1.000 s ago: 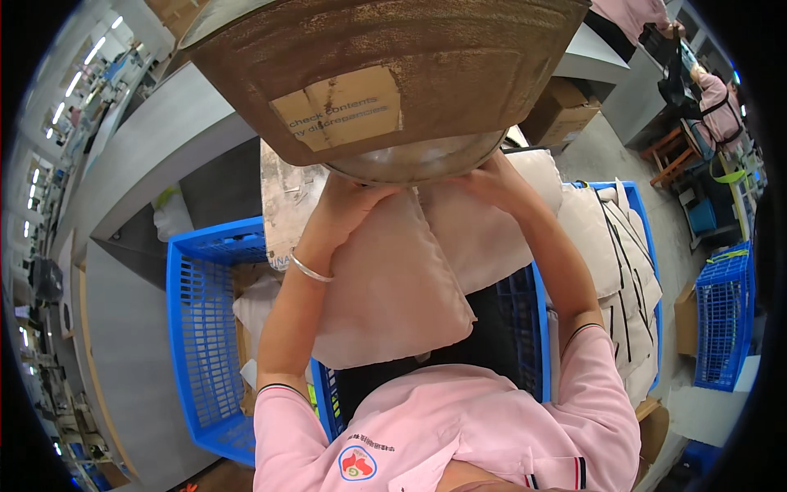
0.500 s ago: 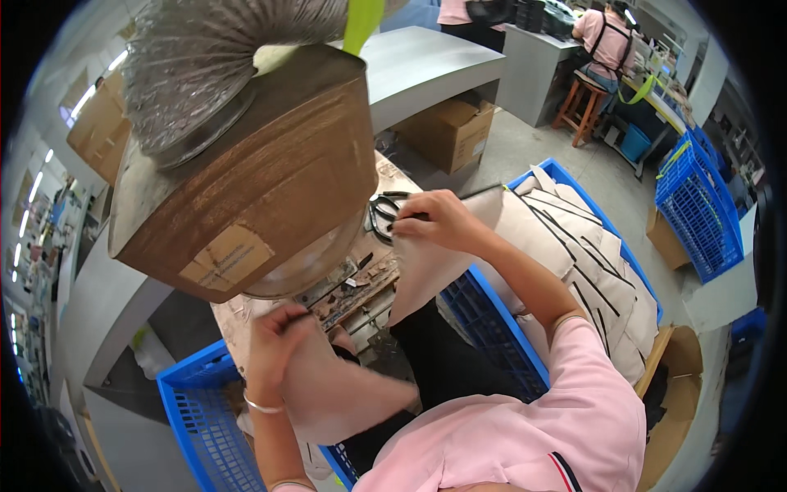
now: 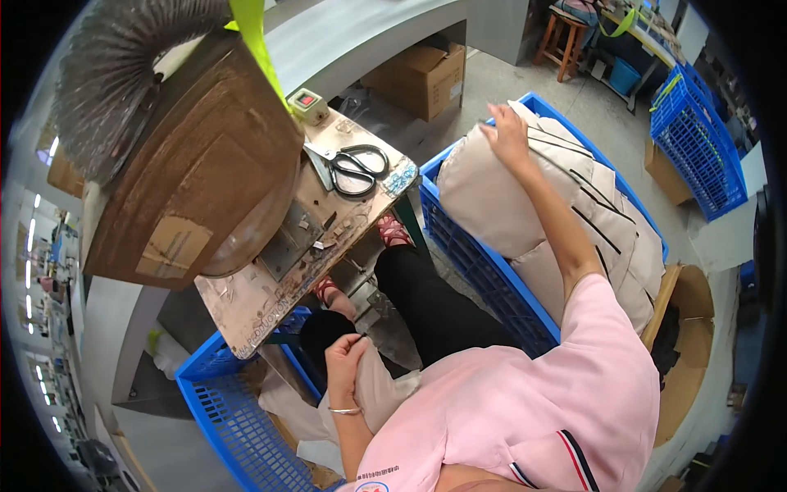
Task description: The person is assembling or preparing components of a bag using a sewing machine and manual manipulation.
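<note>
My right hand [image 3: 507,136] rests flat on a beige fabric piece [image 3: 492,197] at the top of the stack in the blue crate [image 3: 471,246] to my right. My left hand [image 3: 348,361] is closed on another beige fabric piece [image 3: 377,392] at my left knee, above the blue crate [image 3: 229,410] on my left. Black scissors [image 3: 354,170] lie on the worn work table [image 3: 270,303] in front of me, below a cardboard-covered hood [image 3: 197,180] with a grey ribbed duct [image 3: 115,74].
A cardboard box [image 3: 418,78] stands on the floor past the table. Another blue crate [image 3: 697,131] is at the far right, with a stool [image 3: 566,37] beyond. A brown carton [image 3: 689,353] sits behind my right side.
My right hand carried a beige piece from the table over to the right crate's stack. My left hand dropped from the table to my left knee with its piece. My head turned right.
</note>
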The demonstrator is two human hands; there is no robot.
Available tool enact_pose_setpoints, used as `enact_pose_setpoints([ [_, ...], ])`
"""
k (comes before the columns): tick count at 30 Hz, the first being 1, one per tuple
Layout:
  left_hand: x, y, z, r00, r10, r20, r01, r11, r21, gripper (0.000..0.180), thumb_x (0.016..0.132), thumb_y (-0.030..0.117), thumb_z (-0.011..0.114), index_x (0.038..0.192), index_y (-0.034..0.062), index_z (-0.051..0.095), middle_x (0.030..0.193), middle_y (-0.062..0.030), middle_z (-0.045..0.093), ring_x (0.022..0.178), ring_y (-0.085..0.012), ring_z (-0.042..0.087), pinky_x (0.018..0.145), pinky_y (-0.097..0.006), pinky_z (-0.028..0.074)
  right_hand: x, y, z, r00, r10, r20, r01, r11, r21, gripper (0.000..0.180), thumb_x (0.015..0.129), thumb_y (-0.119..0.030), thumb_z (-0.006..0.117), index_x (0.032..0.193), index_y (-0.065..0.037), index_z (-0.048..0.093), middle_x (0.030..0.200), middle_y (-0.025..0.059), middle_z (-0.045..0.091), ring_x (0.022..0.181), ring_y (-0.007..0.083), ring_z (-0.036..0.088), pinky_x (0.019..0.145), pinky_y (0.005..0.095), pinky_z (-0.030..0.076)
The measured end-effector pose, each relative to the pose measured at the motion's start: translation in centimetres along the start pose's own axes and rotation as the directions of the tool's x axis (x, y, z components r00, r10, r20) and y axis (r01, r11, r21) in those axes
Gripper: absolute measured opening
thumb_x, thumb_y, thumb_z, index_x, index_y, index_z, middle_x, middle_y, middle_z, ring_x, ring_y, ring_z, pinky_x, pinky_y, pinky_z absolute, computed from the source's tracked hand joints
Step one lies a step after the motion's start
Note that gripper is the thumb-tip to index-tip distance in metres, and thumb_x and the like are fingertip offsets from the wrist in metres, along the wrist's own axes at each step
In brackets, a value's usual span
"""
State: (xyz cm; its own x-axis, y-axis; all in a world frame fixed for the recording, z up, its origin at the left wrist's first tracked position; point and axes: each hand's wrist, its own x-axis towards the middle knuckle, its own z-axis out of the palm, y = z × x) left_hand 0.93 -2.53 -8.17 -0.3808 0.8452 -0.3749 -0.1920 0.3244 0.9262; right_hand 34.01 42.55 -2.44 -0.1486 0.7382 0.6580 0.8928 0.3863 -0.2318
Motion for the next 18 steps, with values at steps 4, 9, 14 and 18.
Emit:
enact_pose_setpoints([
  [4,-0.5,-0.6,0.5,0.999,-0.013,-0.047,0.013,1.0,0.007,0.009,0.086,0.004,0.072,0.093,-0.0005,0.07,0.082,0.0047,0.064,0.073,-0.0032,0.055,0.067,-0.019,0.045,-12.0,-1.0,1.5,0.936,0.044,0.349,-0.017,0.997,-0.08,0.076,0.075,-0.041,0.078,0.141,-0.016,0.049,0.149,0.0182,0.037,0.14,0.0313,0.033,0.111,0.0622,0.018],
  [9,0.0,-1.2,-0.3,0.999,-0.038,-0.018,0.039,0.998,0.044,0.01,0.086,0.003,0.071,0.096,-0.0007,0.07,0.085,-0.0009,0.069,0.074,-0.0079,0.063,0.069,-0.021,0.05,-22.1,-1.2,-0.4,0.819,-0.036,0.573,0.106,0.99,-0.089,0.084,0.075,-0.054,0.075,0.146,-0.023,0.044,0.161,0.0139,0.021,0.151,0.0285,0.014,0.113,0.0694,0.002],
  [14,-0.1,-0.6,0.6,0.999,-0.039,-0.035,0.043,0.992,0.121,0.011,0.084,0.004,0.074,0.095,0.0004,0.071,0.084,0.0018,0.067,0.074,-0.0058,0.06,0.069,-0.019,0.048,-21.5,2.7,3.0,0.912,0.014,0.409,0.094,0.966,-0.243,0.085,0.077,-0.056,0.071,0.149,-0.025,0.041,0.163,0.0064,0.019,0.152,0.0236,0.012,0.114,0.0681,-0.002],
  [18,0.1,-2.0,0.1,0.999,0.016,-0.046,-0.01,0.99,0.142,0.011,0.084,0.005,0.074,0.093,0.0,0.071,0.083,0.0017,0.067,0.073,-0.0058,0.06,0.069,-0.02,0.049,-19.2,2.0,4.5,0.925,0.067,0.374,0.081,0.927,-0.366,0.083,0.079,-0.052,0.071,0.15,-0.026,0.038,0.163,0.0048,0.019,0.152,0.0214,0.012,0.115,0.0678,-0.001],
])
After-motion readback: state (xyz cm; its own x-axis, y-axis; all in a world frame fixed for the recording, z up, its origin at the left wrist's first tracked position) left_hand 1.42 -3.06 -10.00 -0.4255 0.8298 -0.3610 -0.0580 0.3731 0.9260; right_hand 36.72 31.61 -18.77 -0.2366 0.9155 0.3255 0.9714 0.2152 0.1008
